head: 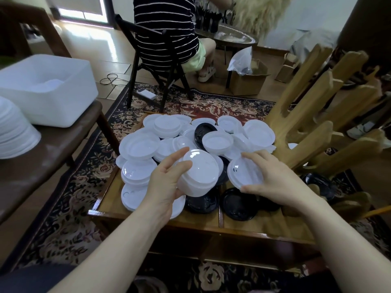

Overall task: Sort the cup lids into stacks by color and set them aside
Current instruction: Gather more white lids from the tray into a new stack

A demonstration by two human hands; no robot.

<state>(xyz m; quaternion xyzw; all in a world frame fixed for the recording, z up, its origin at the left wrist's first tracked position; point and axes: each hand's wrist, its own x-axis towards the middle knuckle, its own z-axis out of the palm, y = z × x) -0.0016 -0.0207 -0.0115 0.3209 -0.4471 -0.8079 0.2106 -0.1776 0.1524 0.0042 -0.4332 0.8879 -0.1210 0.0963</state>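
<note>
your left hand (167, 182) is cradling a white lid stack (198, 176), building that colour; your right hand (275, 182) is pinching a single white lid (245, 172) above the mixed pile (190, 136) on the wooden table (243, 229).

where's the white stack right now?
Head view, center: the left hand holds the white stack above the lid pile on the wooden table, just left of the single white lid the right hand grips.
</note>
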